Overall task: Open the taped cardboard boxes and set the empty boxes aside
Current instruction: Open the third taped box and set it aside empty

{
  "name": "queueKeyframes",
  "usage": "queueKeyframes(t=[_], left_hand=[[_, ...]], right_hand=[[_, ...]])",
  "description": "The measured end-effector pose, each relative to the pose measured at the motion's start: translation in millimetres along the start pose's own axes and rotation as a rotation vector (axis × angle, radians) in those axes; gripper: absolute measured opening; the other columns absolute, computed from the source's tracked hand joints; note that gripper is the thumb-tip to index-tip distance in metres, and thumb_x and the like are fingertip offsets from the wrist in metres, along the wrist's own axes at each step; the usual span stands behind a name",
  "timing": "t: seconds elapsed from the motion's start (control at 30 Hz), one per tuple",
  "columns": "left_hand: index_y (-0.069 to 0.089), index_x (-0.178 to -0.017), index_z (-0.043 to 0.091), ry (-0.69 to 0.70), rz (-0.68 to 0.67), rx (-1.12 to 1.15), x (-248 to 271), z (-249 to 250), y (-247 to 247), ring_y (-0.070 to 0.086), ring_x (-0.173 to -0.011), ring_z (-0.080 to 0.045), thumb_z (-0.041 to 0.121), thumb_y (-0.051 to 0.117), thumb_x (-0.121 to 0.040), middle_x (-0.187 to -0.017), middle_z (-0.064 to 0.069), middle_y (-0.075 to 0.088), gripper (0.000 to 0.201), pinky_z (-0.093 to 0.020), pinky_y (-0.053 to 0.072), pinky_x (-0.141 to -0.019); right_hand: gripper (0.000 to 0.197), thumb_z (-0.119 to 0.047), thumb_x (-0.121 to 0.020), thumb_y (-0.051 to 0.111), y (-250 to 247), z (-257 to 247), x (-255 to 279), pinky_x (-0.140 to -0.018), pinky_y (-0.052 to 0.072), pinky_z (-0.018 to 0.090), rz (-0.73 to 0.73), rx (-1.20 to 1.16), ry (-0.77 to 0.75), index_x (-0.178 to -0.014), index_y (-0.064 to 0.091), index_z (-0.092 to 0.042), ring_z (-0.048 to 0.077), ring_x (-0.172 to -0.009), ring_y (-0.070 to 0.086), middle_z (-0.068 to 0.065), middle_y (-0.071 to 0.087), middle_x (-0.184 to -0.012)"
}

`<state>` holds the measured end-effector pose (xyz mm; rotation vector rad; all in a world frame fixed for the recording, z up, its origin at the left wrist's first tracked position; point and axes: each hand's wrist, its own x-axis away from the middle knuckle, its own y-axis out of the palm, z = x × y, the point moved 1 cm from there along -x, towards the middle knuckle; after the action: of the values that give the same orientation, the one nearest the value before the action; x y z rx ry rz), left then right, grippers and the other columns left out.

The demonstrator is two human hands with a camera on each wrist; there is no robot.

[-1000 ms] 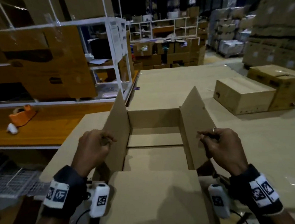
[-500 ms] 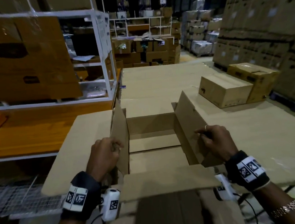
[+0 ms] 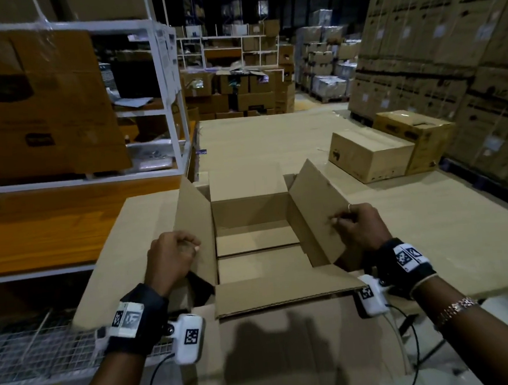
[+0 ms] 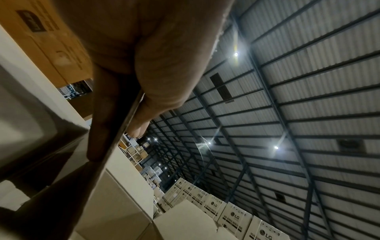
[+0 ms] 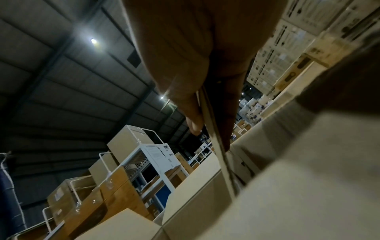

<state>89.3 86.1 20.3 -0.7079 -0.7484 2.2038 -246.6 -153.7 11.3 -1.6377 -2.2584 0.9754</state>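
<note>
An open, empty cardboard box (image 3: pixel 255 219) stands in front of me, all its flaps raised or folded out. My left hand (image 3: pixel 172 256) pinches the upright left flap (image 3: pixel 193 227) between thumb and fingers; the left wrist view shows that flap's edge (image 4: pixel 125 128) running between them. My right hand (image 3: pixel 355 227) pinches the right flap (image 3: pixel 318 211), which leans outward; its edge (image 5: pixel 216 138) lies between the fingers in the right wrist view. The near flap (image 3: pixel 281 290) folds out toward me. Bare cardboard shows inside the box.
Two closed cardboard boxes (image 3: pixel 368 154) (image 3: pixel 415 134) sit on the cardboard-covered table (image 3: pixel 431 224) at the far right. A white shelf rack (image 3: pixel 167 108) with large boxes stands on an orange bench to the left. Stacked cartons (image 3: pixel 447 40) wall the right side.
Both hands keep hold of the side flaps while the box and the view shift. The near flap has risen from lying low toward me to roughly level.
</note>
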Motion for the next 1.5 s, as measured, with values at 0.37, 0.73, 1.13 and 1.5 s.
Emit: queueKeyframes(t=[0.37,0.73,1.13,1.5], left_hand=[[0.077,-0.097,0.023,-0.083,-0.006,0.056,2.5,-34.0,-10.8,0.068,-0.100,-0.025,0.020,0.084,-0.079,-0.105,0.000,0.074,0.019,-0.045,0.060,-0.083],[0.041,-0.149,0.036,0.056,-0.174,-0.590,36.0,-9.1,14.8,-0.011,-0.154,-0.038,0.073,0.072,-0.070,-0.169,-0.013,0.008,0.093,-0.057,0.012,-0.122],[0.046,-0.150,0.030,0.054,-0.339,-0.443,41.6,-22.8,33.7,-0.018,-0.154,-0.027,0.081,0.052,-0.082,-0.170,-0.008,0.002,0.085,-0.048,0.009,-0.124],[0.035,-0.149,0.050,0.101,-0.441,-0.221,109.5,26.4,11.3,-0.002,-0.155,-0.012,0.100,0.024,-0.071,-0.167,0.015,0.014,0.094,-0.051,-0.006,-0.124]], right_hand=[[0.012,-0.015,-0.084,0.081,-16.7,32.6,19.1,-0.092,0.057,0.037,-0.057,-0.064,0.042,-0.092,0.081,-0.023,0.012,-0.095,0.072,-0.006,0.079,-0.090],[0.056,-0.039,-0.081,0.081,-9.7,24.1,17.6,-0.116,0.035,0.046,-0.121,0.595,-0.071,-0.133,0.065,-0.021,0.034,-0.146,0.034,0.017,0.032,-0.159],[0.076,-0.052,-0.078,0.081,-1.2,35.0,30.1,-0.124,0.006,0.051,-0.309,0.642,0.014,-0.145,0.049,-0.039,0.022,-0.155,0.012,0.002,0.019,-0.168],[0.037,-0.049,-0.099,0.053,-16.0,-32.7,120.6,-0.105,0.035,0.006,-0.566,0.054,-0.184,-0.134,0.063,-0.041,-0.014,-0.134,0.041,-0.025,0.053,-0.144]])
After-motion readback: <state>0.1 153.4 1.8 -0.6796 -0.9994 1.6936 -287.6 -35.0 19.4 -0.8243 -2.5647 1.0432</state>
